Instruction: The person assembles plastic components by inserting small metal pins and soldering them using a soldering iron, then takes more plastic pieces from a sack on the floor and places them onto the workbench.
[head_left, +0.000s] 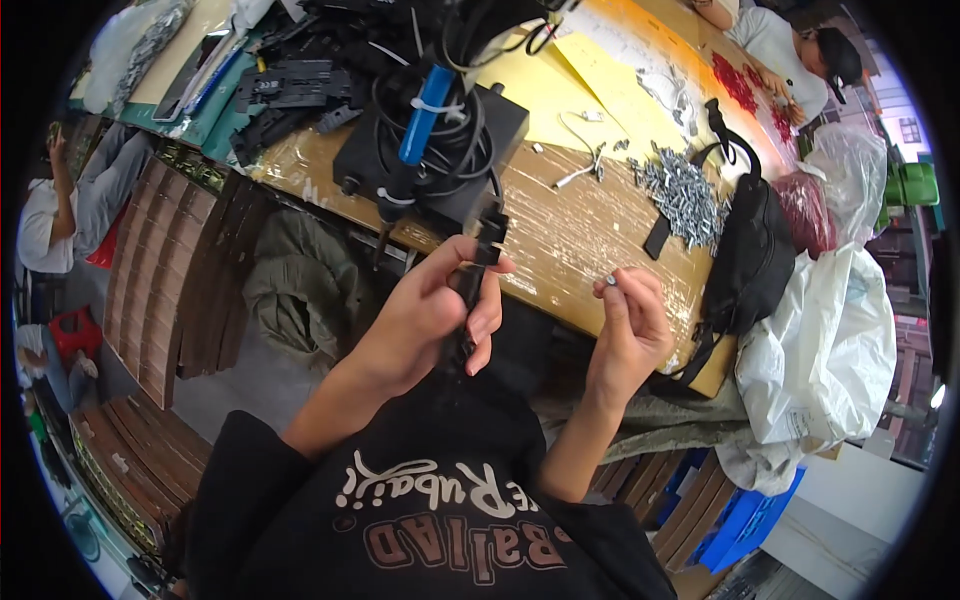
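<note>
My left hand is closed around a narrow black plastic part, held upright in front of my chest at the table's near edge. Pinched between the thumb and index finger of my right hand is a small silvery metal piece, too small to name exactly. Beyond that hand lies a heap of similar-looking grey metal pieces. An electric screwdriver with a blue and black body hangs tip down, just beyond my left hand. Behind it stands a black box with coiled black cable.
Many black plastic parts crowd the table's far left. Yellow sheets and a short white cable lie mid-table. At right are a black waist bag and a white plastic sack. A co-worker sits across the table.
</note>
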